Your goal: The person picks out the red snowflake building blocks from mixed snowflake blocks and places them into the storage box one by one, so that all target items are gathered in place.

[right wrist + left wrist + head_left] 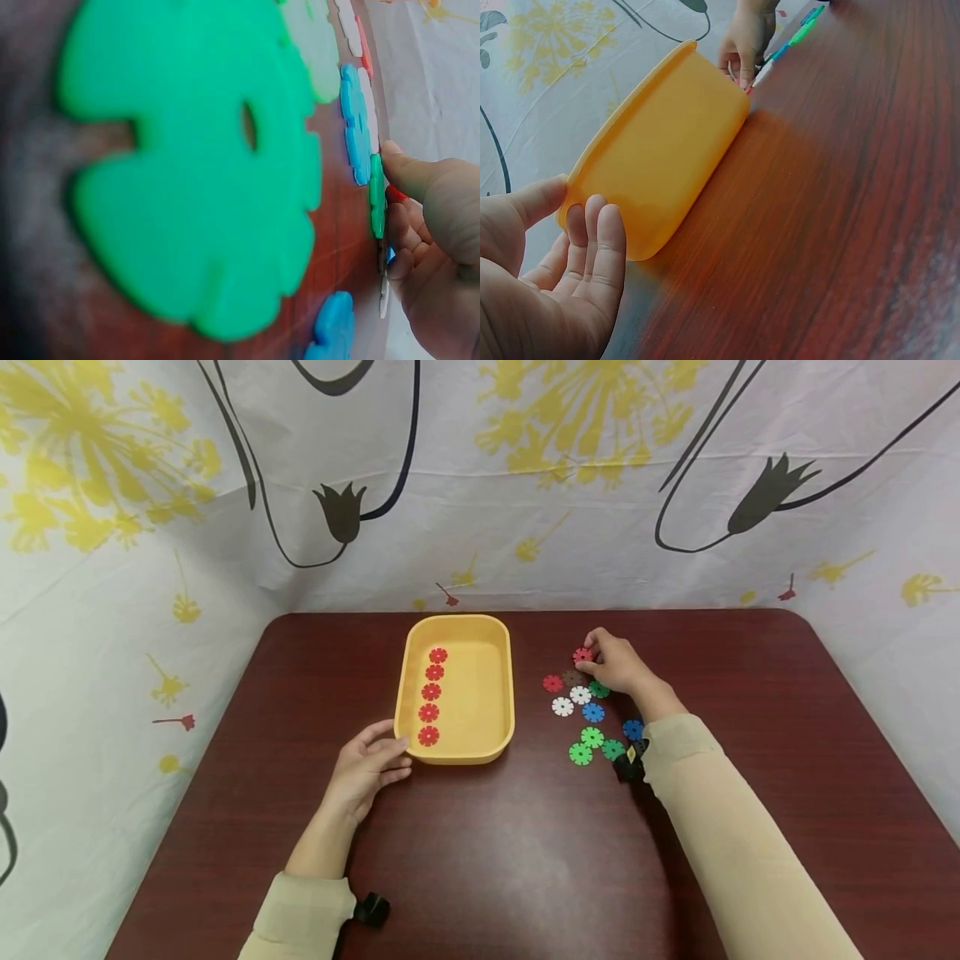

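Observation:
A yellow tray (457, 758) holds a column of several red notched discs (431, 692) along its left side. My left hand (363, 768) grips the tray's near left corner, the thumb at the rim and the fingers against the outer wall (660, 135) in the left wrist view. Over to the right, my right hand (622, 667) pinches a red notched disc (582, 655) between thumb and fingers. Just below that hand lie a brown disc (573, 678), a dark green disc (599, 689) and another red disc (552, 683).
White discs (562, 707), a blue disc (593, 712) and light green discs (581, 753) lie nearer on the dark red table (495, 852). Another blue disc (633, 730) is beside the right sleeve. A large green disc (195, 172) fills much of the right wrist view. Patterned cloth (450, 527) hangs behind.

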`<state>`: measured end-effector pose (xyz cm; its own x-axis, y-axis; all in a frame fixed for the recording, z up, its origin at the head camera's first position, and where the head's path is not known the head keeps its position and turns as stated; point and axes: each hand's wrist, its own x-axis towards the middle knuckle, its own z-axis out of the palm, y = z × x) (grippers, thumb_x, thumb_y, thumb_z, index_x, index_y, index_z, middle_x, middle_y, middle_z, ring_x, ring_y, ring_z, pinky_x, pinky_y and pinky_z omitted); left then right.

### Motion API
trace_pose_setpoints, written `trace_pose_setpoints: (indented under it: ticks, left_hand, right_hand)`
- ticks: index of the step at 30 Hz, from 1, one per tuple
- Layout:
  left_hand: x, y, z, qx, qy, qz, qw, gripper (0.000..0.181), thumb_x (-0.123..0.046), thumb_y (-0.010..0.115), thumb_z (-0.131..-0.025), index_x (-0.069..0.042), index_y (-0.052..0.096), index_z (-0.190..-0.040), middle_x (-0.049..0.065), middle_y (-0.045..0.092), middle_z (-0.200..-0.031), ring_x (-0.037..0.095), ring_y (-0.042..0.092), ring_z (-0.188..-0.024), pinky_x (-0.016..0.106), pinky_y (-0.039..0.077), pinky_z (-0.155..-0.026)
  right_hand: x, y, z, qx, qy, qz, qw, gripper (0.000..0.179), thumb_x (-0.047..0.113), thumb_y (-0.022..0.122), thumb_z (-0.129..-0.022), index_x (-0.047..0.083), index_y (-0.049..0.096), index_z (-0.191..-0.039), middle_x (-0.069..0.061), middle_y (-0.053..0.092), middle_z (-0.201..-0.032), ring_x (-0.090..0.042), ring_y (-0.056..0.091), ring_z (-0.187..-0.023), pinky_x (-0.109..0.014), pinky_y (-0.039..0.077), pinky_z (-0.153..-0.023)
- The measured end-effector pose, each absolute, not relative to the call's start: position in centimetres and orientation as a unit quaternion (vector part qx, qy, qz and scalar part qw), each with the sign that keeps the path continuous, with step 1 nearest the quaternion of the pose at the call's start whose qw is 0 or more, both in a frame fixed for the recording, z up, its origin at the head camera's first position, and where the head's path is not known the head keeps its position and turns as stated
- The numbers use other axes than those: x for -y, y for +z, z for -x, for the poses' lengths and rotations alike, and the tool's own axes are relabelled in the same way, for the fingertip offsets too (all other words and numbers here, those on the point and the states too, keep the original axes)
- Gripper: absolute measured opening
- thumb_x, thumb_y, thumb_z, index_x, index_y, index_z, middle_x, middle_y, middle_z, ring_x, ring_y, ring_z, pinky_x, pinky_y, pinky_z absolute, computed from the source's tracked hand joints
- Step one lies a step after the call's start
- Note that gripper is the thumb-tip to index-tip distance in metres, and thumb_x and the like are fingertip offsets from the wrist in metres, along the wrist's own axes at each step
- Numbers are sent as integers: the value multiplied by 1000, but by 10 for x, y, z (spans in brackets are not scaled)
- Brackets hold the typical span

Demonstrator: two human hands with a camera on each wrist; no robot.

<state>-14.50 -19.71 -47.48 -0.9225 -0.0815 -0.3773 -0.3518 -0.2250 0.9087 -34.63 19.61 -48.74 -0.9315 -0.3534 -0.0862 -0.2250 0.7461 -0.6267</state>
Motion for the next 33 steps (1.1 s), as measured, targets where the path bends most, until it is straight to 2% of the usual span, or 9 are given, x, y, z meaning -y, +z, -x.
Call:
trace_pose_setpoints:
  ticks: [3,8,18,33]
  left_hand:
    - [197,-475,145,-616,763,176,89,53,-9,69,-98,-2,45,-145,1,69,-90,10,68,-70,27,63,-71]
    - [198,-475,144,-615,763,176,90,53,-9,69,-98,-2,45,-145,1,69,-90,10,68,-70,27,63,-71]
    - [198,-475,144,-611,766,178,91,54,-9,69,-98,-3,45,-146,0,69,-89,11,68,-69,28,63,-70]
    - [198,-475,146,-613,764,179,96,55,-10,70,-97,-2,45,-145,0,70,-89,11,68,-70,27,63,-71]
  right_hand:
    - [-197,-489,346,-930,-316,162,93,42,21,65,-102,0,43,-130,-22,54,-113,-34,54,-89,-46,50,-81]
    - [-200,-490,346,-927,-322,169,88,55,22,70,-99,0,43,-142,-25,56,-123,-38,59,-104,-54,53,-91]
    - [-202,-493,346,-926,-321,184,77,39,17,66,-101,-3,56,-133,-25,62,-117,-38,60,-103,-52,54,-87]
    - [-204,-492,342,-923,-343,170,36,40,21,63,-103,-4,55,-132,-22,62,-110,-35,60,-98,-48,53,-80]
